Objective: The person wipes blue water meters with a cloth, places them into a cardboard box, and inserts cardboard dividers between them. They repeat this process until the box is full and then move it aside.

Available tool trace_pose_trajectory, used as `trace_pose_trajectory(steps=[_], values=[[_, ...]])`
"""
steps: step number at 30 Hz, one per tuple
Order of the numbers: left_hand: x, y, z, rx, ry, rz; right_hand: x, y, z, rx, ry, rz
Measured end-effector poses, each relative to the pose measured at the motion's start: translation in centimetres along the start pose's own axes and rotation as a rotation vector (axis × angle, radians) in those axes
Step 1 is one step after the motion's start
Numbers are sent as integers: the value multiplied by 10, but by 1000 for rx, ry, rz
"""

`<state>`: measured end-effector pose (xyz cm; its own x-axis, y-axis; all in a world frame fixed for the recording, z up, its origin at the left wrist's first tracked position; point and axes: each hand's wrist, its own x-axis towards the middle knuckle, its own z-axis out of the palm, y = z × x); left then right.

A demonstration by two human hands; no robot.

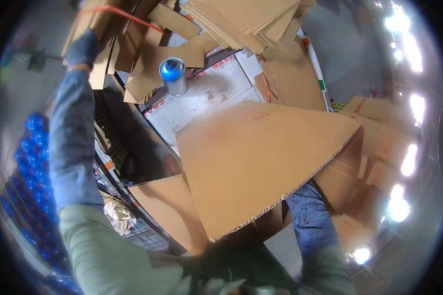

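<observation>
At cardboard (94,19), left arm (74,142) outstretched.

My box (266,152): matt cardboard, smooth face, rough corrugated edge. Bundle (94,23) and sheets (246,17): matt cardboard too. Strap (133,18): smooth, plastic-looking. Can (177,87): shiny metal body, glossy plastic-looking cap (172,69). My left hand (82,49): matt cloth glove. My sleeves (74,142): matt cloth. Tabletop (206,101): scuffed paper or card cover, can't tell which. Blue pieces (32,157), far left: glossy, plastic-looking.
</observation>
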<state>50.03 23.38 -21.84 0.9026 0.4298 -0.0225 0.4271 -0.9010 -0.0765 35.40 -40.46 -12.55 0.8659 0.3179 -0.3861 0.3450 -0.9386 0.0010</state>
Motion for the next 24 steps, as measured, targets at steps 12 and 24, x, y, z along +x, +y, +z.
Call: trace_pose_trajectory(steps=[12, 24], values=[[-48, 1, -75, 37, 65, 89, 57, -27, -7, -15, -18, -55], [-506, 12, -191, -1170, 108, -340, 126, 63, 150, -309, 574, -254]])
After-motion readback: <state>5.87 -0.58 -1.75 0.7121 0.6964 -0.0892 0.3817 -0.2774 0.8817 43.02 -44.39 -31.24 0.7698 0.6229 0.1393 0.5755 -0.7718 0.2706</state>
